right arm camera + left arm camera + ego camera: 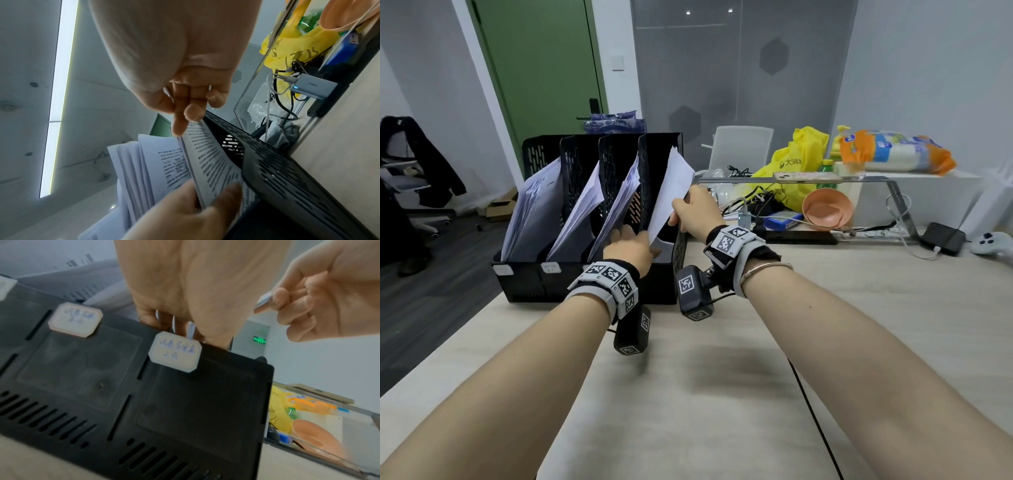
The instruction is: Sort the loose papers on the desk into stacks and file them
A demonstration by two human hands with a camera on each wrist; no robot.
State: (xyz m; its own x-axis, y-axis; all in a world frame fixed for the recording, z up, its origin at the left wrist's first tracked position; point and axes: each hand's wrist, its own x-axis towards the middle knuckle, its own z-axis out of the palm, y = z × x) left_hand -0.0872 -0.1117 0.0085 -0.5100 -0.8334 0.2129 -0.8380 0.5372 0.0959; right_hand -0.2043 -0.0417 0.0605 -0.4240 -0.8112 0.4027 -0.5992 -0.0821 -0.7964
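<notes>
Both hands are at the rightmost slot of the black file rack [585,281]. A sheaf of printed sheets [671,192] is pinched at its upper edge by the right hand [697,214], fingers curled over the paper. Its lower edge is pinched between thumb and fingers by the left hand [631,248] just above the slot's front lip. The sheaf stands tilted, its foot already inside the slot and its top leaning back against the perforated divider.

Such paper is judged light, limp and slightly slippery; sheets will fan apart, as is seen in the right wrist view, where several pages splay beside the held ones. A hold on two opposite edges, as now, is judged best, so that the sheaf is kept flat and squared while it is lowered.

Leaning paper is also held in the other three slots, and the near desk [722,394] carries no loose sheets, so the filing is judged nearly done.

Small labels [174,352] with blue handwriting are stuck to the rack's front, too blurred to be read. Dense printed text covers the sheets, likewise illegible. Behind, a yellow bag [798,161] bears printed Chinese characters, of which only the start can be seen, beside a pink bowl [827,209].
</notes>
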